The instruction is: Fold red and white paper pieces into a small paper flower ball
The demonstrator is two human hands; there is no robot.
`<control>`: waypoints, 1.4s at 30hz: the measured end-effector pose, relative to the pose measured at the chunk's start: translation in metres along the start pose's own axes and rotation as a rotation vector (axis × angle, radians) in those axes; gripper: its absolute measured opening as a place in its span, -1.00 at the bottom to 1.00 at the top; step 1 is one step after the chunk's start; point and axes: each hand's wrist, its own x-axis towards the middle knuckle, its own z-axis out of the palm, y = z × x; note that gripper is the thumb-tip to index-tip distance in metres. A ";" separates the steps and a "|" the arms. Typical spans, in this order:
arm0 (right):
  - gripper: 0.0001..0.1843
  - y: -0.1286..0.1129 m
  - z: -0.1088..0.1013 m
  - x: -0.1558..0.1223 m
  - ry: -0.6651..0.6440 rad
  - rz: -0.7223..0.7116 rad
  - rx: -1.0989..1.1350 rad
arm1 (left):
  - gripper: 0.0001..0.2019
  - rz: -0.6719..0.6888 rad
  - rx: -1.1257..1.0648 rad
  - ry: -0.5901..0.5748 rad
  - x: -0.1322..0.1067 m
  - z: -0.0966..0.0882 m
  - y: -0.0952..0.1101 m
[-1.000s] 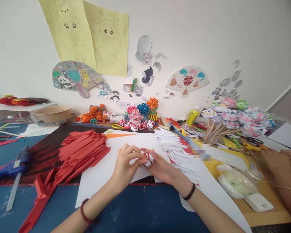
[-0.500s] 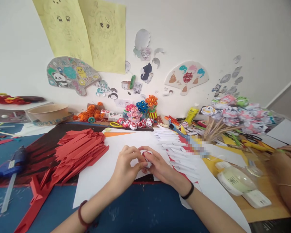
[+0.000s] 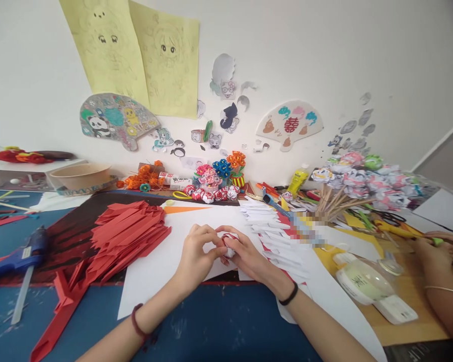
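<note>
Between my two hands, over the white paper sheet point(image 3: 158, 251), is a small red and white paper flower point(image 3: 230, 244). My left hand point(image 3: 200, 254) pinches its left side with thumb and fingers. Curled around its right side, my right hand point(image 3: 247, 254) grips it and hides part of it. Left of my hands lies a pile of folded red paper strips point(image 3: 128, 231). Folded white paper strips point(image 3: 264, 221) lie in a row to the right. Several finished red and white paper flowers point(image 3: 215, 193) sit at the back, near the wall.
A blue glue gun point(image 3: 22, 256) lies at the left, and a beige bowl point(image 3: 81, 176) stands behind it. At the right are a clear bottle point(image 3: 362, 281), a bunch of paper flowers on sticks point(image 3: 355, 176) and another person's hands point(image 3: 438, 251). A yellow bottle point(image 3: 297, 181) stands at the back.
The view has shifted slightly. My hands stay around the paper flower, with only small finger movement. At the right, the other person's hands have moved more into view, with something green.
</note>
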 end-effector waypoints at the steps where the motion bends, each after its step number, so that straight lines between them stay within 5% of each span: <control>1: -0.61 0.000 -0.001 0.000 -0.001 -0.004 0.007 | -0.88 0.011 -0.026 -0.018 0.001 -0.001 0.000; 7: -0.60 -0.002 -0.009 0.000 0.072 0.010 0.168 | -0.85 0.101 -0.079 -0.067 0.002 -0.006 -0.002; 12: -0.53 0.001 -0.013 0.002 0.096 0.092 0.253 | -0.26 0.170 0.117 -0.056 -0.006 0.009 -0.007; 24: -0.54 0.011 -0.012 0.009 0.083 0.105 0.325 | -0.61 0.269 0.303 -0.026 -0.008 0.015 -0.007; 31: -0.41 -0.008 -0.005 0.002 -0.028 -0.050 0.097 | -0.42 0.307 0.331 0.088 -0.009 0.013 -0.011; 36: -0.29 -0.017 -0.019 -0.003 -0.043 -0.103 -0.126 | -0.50 0.337 0.371 0.186 -0.008 0.011 -0.017; 42: -0.36 -0.012 -0.028 -0.002 0.032 -0.163 -0.311 | -0.43 0.253 0.300 0.120 -0.010 0.012 -0.022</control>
